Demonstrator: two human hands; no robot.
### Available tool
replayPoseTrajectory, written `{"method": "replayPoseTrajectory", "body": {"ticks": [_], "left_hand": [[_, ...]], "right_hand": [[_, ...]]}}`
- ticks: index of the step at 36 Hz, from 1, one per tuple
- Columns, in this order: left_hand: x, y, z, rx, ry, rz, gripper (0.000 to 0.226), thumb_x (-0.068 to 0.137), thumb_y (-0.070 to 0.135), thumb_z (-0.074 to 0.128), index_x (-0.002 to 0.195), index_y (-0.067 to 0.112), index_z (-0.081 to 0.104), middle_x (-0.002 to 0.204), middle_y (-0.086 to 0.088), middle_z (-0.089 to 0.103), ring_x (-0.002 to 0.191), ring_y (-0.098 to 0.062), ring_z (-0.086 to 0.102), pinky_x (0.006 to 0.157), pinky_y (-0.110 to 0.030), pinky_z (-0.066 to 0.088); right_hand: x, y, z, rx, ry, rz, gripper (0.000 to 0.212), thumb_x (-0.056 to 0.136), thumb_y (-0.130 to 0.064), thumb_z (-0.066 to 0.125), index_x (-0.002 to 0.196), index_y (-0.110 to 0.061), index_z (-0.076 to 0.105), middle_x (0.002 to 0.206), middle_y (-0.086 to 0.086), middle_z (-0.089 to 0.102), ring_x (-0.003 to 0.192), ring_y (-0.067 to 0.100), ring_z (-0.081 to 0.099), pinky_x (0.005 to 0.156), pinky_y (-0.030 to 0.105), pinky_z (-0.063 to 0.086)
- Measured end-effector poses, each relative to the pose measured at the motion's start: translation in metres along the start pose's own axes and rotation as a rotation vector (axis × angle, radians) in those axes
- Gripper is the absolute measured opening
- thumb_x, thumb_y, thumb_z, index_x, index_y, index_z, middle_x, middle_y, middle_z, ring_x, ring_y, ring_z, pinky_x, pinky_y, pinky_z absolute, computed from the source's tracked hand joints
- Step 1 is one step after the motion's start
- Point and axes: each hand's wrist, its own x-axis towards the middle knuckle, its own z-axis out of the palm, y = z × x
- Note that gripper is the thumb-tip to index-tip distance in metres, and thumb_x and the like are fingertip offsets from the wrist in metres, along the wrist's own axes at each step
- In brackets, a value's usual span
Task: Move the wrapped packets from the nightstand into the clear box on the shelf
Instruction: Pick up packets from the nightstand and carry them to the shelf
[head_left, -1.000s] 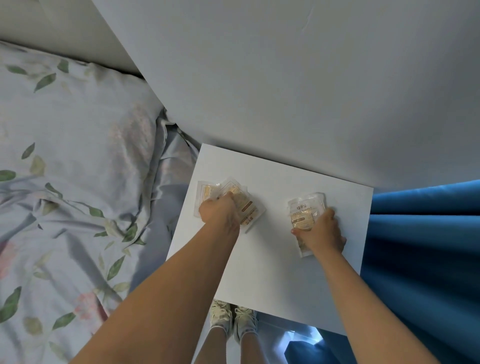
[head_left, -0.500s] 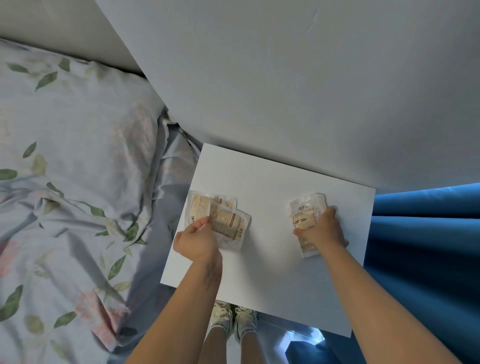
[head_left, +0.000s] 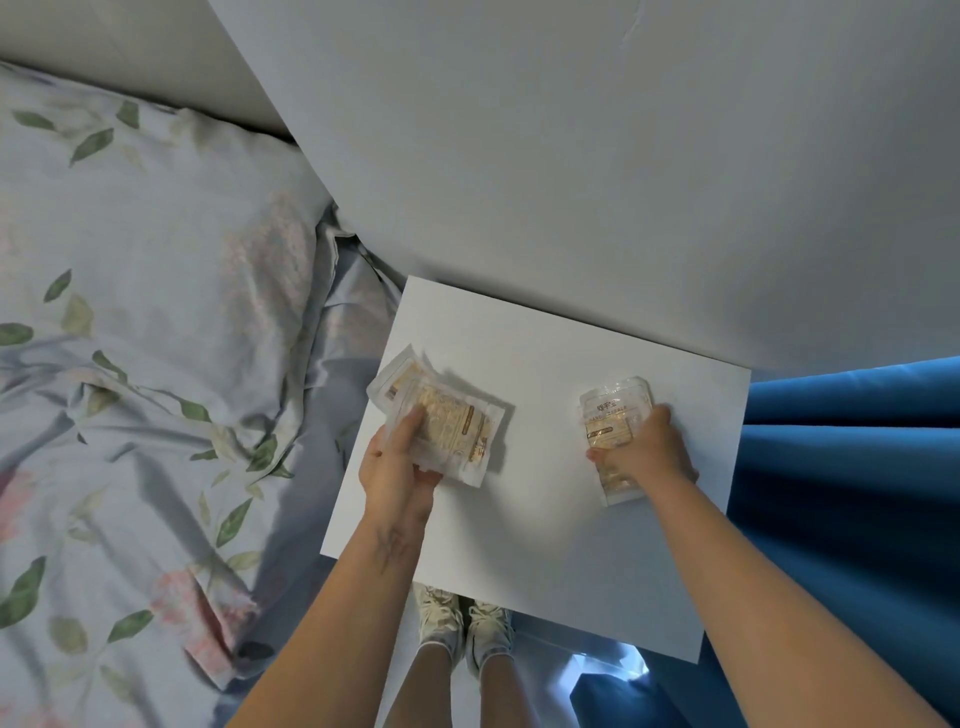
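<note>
The white nightstand (head_left: 550, 525) fills the lower middle of the view. My left hand (head_left: 397, 470) grips two clear-wrapped packets (head_left: 457, 423) of pale biscuits, stacked and lifted a little over the nightstand's left part. My right hand (head_left: 647, 452) is closed on another packet or small stack (head_left: 613, 415) near the right edge; it still seems to rest on the top. The clear box and the shelf are out of view.
A bed with leaf-print bedding and a pillow (head_left: 156, 322) lies to the left. A blue curtain (head_left: 852, 499) hangs to the right. A pale wall (head_left: 571, 156) rises behind the nightstand. My feet in light shoes (head_left: 462, 629) show below its front edge.
My left hand gathered the two left packets, drew them toward the nightstand's left edge and lifted them, turning them slightly. My right hand kept its hold on the right packet, hardly moving.
</note>
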Motion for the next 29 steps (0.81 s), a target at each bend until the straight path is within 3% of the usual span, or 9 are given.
{"method": "replayPoseTrajectory", "body": {"ticks": [2, 5, 10, 14, 20, 23, 25, 27, 29], "left_hand": [[0.0, 0.004, -0.006, -0.018, -0.15, -0.046, 0.036, 0.086, 0.013, 0.064, 0.121, 0.006, 0.06, 0.122, -0.017, 0.065, 0.114, -0.034, 0.062, 0.096, -0.058, 0.047], [-0.002, 0.008, -0.015, -0.036, -0.276, -0.081, 0.043, 0.087, 0.015, 0.058, 0.129, 0.007, 0.055, 0.125, -0.017, 0.063, 0.118, -0.032, 0.059, 0.1, -0.056, 0.044], [-0.01, 0.015, -0.03, -0.052, -0.381, -0.151, 0.031, 0.087, 0.016, 0.052, 0.117, 0.009, 0.06, 0.11, -0.012, 0.071, 0.1, -0.025, 0.069, 0.089, -0.045, 0.054], [-0.024, 0.023, -0.043, -0.065, -0.445, -0.197, 0.03, 0.087, 0.02, 0.048, 0.102, 0.009, 0.072, 0.099, -0.014, 0.072, 0.087, -0.027, 0.072, 0.073, -0.045, 0.06], [-0.062, 0.036, -0.068, -0.106, -0.494, -0.193, 0.027, 0.084, 0.022, 0.054, 0.094, 0.01, 0.076, 0.096, -0.014, 0.073, 0.087, -0.028, 0.072, 0.077, -0.051, 0.058], [-0.094, 0.042, -0.076, -0.121, -0.514, -0.19, 0.03, 0.069, 0.028, 0.074, 0.093, 0.01, 0.077, 0.092, -0.012, 0.073, 0.083, -0.025, 0.073, 0.086, -0.057, 0.051], [-0.122, 0.046, -0.081, -0.1, -0.493, -0.173, 0.026, 0.073, 0.03, 0.07, 0.086, 0.01, 0.078, 0.086, -0.01, 0.073, 0.077, -0.021, 0.073, 0.084, -0.048, 0.054], [-0.153, 0.054, -0.085, -0.083, -0.471, -0.15, 0.031, 0.082, 0.03, 0.054, 0.084, 0.011, 0.078, 0.084, -0.01, 0.073, 0.072, -0.02, 0.073, 0.07, -0.038, 0.06], [-0.18, 0.061, -0.092, -0.049, -0.424, -0.111, 0.03, 0.083, 0.026, 0.052, 0.085, 0.01, 0.078, 0.085, -0.011, 0.074, 0.071, -0.021, 0.073, 0.066, -0.035, 0.061]], "right_hand": [[0.002, 0.0, -0.003, 0.006, -0.031, -0.019, 0.092, 0.058, -0.036, 0.089, 0.126, -0.009, 0.033, 0.126, 0.01, 0.053, 0.114, 0.032, 0.054, 0.094, 0.049, 0.045], [0.002, 0.001, -0.006, 0.019, -0.043, -0.053, 0.087, 0.058, -0.034, 0.09, 0.121, -0.007, 0.037, 0.122, 0.012, 0.056, 0.109, 0.032, 0.057, 0.087, 0.042, 0.049], [-0.012, 0.011, -0.003, 0.042, 0.05, -0.158, 0.071, 0.062, -0.037, 0.087, 0.112, -0.01, 0.045, 0.112, 0.01, 0.063, 0.1, 0.032, 0.062, 0.076, 0.036, 0.049], [-0.026, 0.019, -0.001, 0.235, -0.028, -0.2, 0.058, 0.063, -0.031, 0.087, 0.107, -0.013, 0.054, 0.105, 0.002, 0.064, 0.094, 0.022, 0.061, 0.074, 0.028, 0.045], [-0.074, 0.024, -0.02, 0.804, -0.191, -0.169, 0.053, 0.076, -0.018, 0.079, 0.121, -0.019, 0.053, 0.112, -0.004, 0.065, 0.09, 0.004, 0.062, 0.067, 0.018, 0.049], [-0.112, 0.021, -0.035, 0.95, -0.301, -0.216, 0.031, 0.082, -0.011, 0.072, 0.104, -0.026, 0.057, 0.103, -0.006, 0.067, 0.086, 0.004, 0.065, 0.063, 0.016, 0.052], [-0.141, 0.017, -0.04, 0.963, -0.356, -0.262, 0.027, 0.084, -0.009, 0.068, 0.102, -0.026, 0.058, 0.1, -0.007, 0.069, 0.085, 0.004, 0.067, 0.063, 0.017, 0.054], [-0.171, 0.012, -0.046, 0.945, -0.384, -0.307, 0.025, 0.084, -0.01, 0.068, 0.102, -0.025, 0.059, 0.099, -0.008, 0.071, 0.083, 0.003, 0.069, 0.063, 0.016, 0.054], [-0.203, 0.006, -0.053, 0.928, -0.411, -0.358, 0.026, 0.084, -0.01, 0.068, 0.103, -0.024, 0.06, 0.097, -0.008, 0.072, 0.083, 0.003, 0.07, 0.063, 0.016, 0.055]]}}
